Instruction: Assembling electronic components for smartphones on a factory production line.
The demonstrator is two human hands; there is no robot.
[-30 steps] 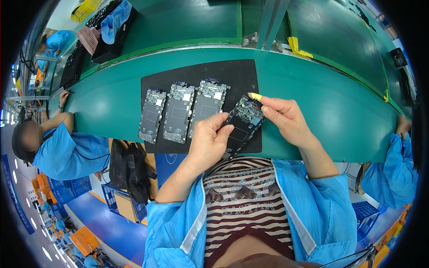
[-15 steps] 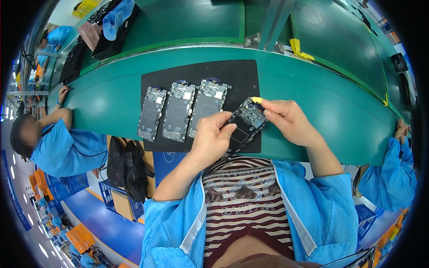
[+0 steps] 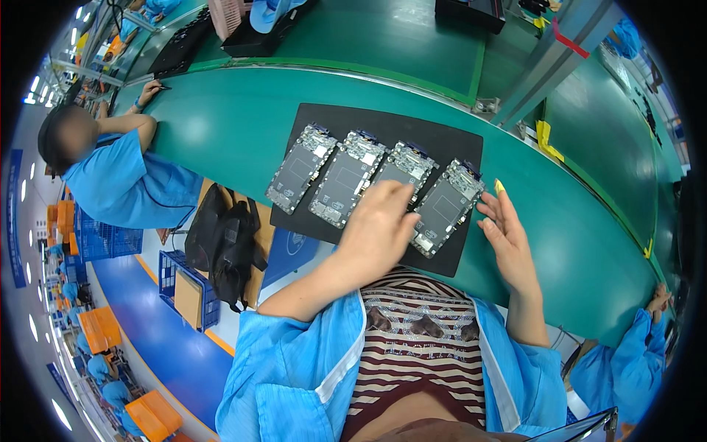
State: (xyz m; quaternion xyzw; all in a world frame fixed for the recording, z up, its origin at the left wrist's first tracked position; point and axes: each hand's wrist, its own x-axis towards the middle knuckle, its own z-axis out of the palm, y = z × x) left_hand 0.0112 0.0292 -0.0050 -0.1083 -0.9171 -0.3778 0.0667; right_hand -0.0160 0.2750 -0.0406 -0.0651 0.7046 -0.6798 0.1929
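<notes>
Several long circuit boards lie in a slanted row on a black mat [image 3: 287,215], dark rectangular faces up and chip-covered ends away from me. My left hand [image 3: 377,230] hovers over the lower part of the third board [image 3: 407,165], hiding much of it. Its fingers are loosely bent, the thumb apart, and nothing shows between them. Just left of it lies the second board [image 3: 348,179]; the first board [image 3: 302,169] is farthest left. Beside the rightmost board [image 3: 446,208], my right hand [image 3: 509,239] is open and empty, with a yellow finger cot [image 3: 499,186] on one fingertip.
The mat rests on a green bench [image 3: 221,125]. A metal post [image 3: 556,62] rises at the far right. At the left sits a person in blue [image 3: 121,173]; another blue sleeve [image 3: 618,368] appears at the right. Black bags [image 3: 224,243] are left of my seat.
The circuit board that both hands held now lies at the row's right end. Both hands have let go and moved apart. My view has turned, shifting the bench and mat in the picture.
</notes>
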